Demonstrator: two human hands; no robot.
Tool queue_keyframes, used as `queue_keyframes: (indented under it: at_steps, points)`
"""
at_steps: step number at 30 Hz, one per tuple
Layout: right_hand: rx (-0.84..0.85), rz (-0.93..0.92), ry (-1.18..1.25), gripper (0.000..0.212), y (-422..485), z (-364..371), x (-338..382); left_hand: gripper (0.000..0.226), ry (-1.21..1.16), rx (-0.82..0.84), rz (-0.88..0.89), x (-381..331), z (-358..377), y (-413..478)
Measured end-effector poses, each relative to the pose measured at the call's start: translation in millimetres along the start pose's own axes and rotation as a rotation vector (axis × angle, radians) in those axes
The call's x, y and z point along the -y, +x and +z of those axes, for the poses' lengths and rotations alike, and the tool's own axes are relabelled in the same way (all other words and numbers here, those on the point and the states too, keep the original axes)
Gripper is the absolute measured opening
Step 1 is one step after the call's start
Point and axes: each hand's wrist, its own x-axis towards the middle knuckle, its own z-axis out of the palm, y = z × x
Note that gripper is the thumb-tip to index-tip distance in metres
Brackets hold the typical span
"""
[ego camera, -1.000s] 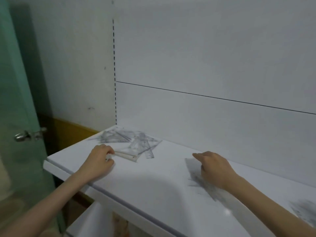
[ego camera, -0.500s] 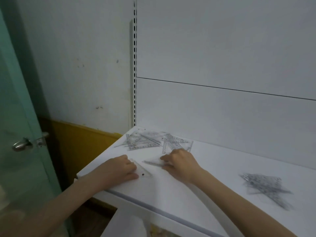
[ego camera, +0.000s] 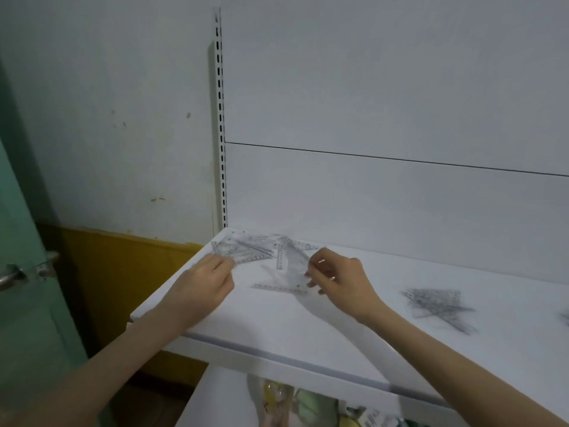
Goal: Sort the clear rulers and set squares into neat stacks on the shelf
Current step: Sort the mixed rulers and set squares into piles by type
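Shelf: flat white board (ego camera: pixel 277 322), front edge towards the camera, white back panel behind it.
Loose pile: jumble of clear plastic rulers and set squares (ego camera: pixel 246 248) in the shelf's back left corner, lying across one another at odd angles.
Left hand: the left hand (ego camera: pixel 203 285) lies knuckles up at the pile's near edge, fingers curled; whether they are pinching a piece or only touching it cannot be told.
Right hand: the right hand (ego camera: pixel 338 278) is raised just right of the pile, thumb and fingertips pinched on the edge of a clear triangular set square (ego camera: pixel 295 266) that tilts up off the board.
Single ruler: one clear straight ruler (ego camera: pixel 278 288) lies flat between the two hands.
Sorted stack: a separate heap of clear set squares (ego camera: pixel 437 303) sits well apart on the right.
Slotted upright: white metal post (ego camera: pixel 219 118) rising from the shelf's back left corner.
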Motion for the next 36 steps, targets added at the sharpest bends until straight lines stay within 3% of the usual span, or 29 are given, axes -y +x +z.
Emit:
queue_keyframes:
  at_steps: [3,5,7,9,15,21,24,28,30,32,36]
  points:
    - [0.031,0.221,0.397,0.008,-16,-26,6,0.006,-0.132,-0.072,-0.107,-17,0,20]
    - [0.004,0.261,0.477,0.006,-27,-41,5,0.014,-0.174,-0.084,-0.090,-28,6,35]
    - [-0.042,0.305,0.506,0.009,-39,-57,0,0.011,-0.236,-0.099,-0.043,-41,19,54]
    - [-0.096,0.349,0.509,0.013,-53,-78,-7,0.023,-0.336,-0.097,-0.001,-61,35,72]
    - [-0.264,0.443,0.447,0.018,-117,-157,-44,0.018,-0.461,-0.103,0.197,-156,71,120]
    - [-0.365,0.483,0.280,0.024,-179,-237,-83,0.026,-0.508,-0.105,0.304,-249,106,159]
    - [-0.351,0.490,-0.008,0.025,-214,-283,-109,0.028,-0.495,-0.112,0.293,-304,116,179]
    - [-0.278,0.476,-0.343,0.029,-230,-328,-143,0.058,-0.334,-0.104,0.238,-346,105,199]
    - [-0.203,0.420,-0.394,0.031,-217,-326,-156,0.061,-0.283,-0.127,0.183,-341,106,198]
    - [-0.094,0.275,-0.433,0.030,-193,-306,-163,0.051,-0.238,-0.117,0.094,-323,108,187]
    - [0.076,0.009,-0.516,0.023,-138,-250,-163,0.051,-0.135,-0.043,-0.090,-276,96,155]
